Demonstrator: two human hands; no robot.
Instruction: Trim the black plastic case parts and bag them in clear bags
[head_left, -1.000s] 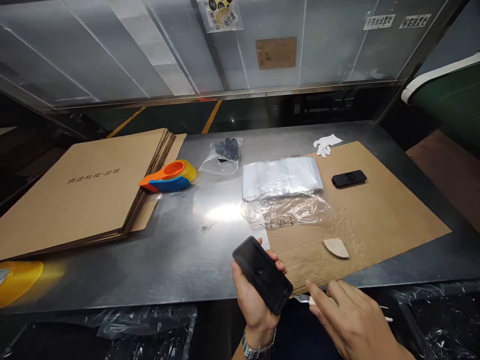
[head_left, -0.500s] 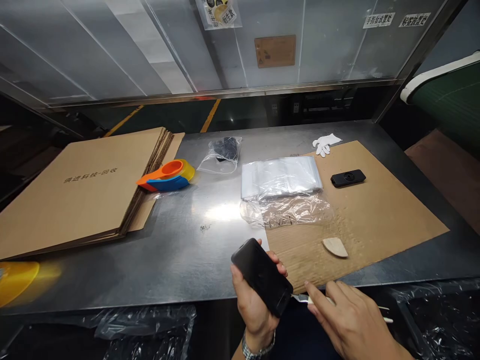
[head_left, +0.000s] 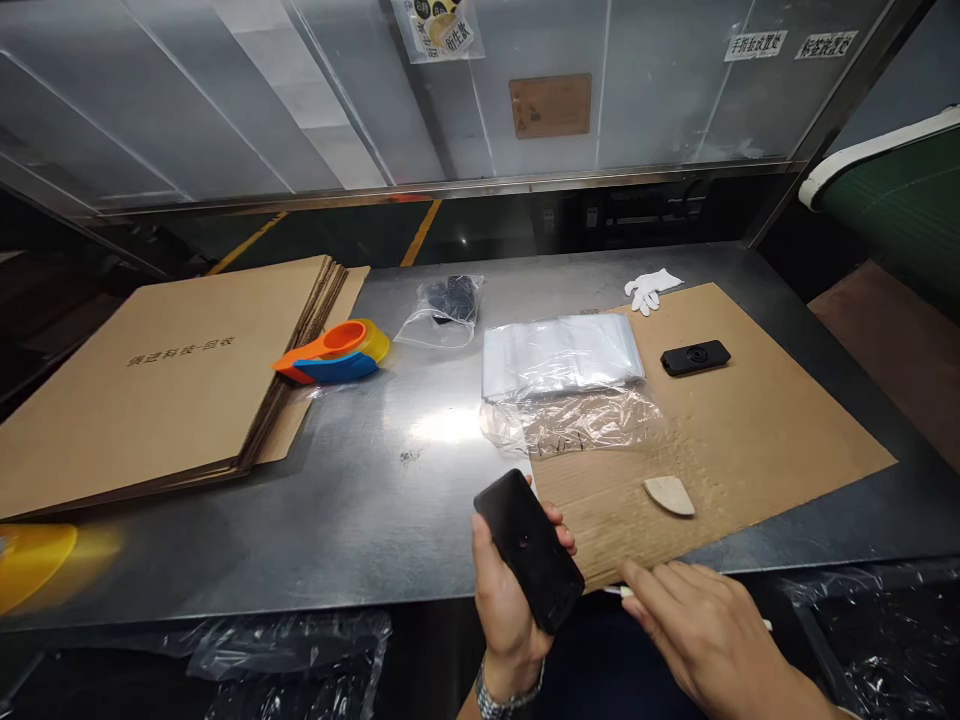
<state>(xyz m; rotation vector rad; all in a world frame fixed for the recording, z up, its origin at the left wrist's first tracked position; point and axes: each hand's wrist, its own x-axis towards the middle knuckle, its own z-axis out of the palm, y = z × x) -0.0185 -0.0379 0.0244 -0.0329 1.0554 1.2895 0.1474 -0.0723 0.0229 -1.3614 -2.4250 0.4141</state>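
My left hand [head_left: 510, 610] is wrapped round a black rectangular device [head_left: 529, 550] with rounded corners, tilted with its broad face up. My right hand [head_left: 697, 620] is closed on a thin white-handled tool [head_left: 624, 592], mostly hidden by the fingers; its kind cannot be made out. The tool's front end points at the lower right end of the device, with a small gap between them. Beyond the hands, a beige wedge-shaped piece [head_left: 670, 496] lies on a cardboard sheet [head_left: 780, 430]. Farther back on the sheet rests a second black device [head_left: 696, 357] with a round ring.
A stack of clear plastic bags [head_left: 562, 355] lies mid-table. An orange and blue tape dispenser [head_left: 330, 352] sits beside stacked cardboard [head_left: 172, 370]. A bagged dark item [head_left: 454, 298] and a white glove [head_left: 651, 290] are at the back. Black-lined bins [head_left: 300, 665] flank the front edge.
The tool has drawn back to the right from the device's end, and its metal tip shows less. My left hand and the device have shifted slightly right, with the face turned a little.
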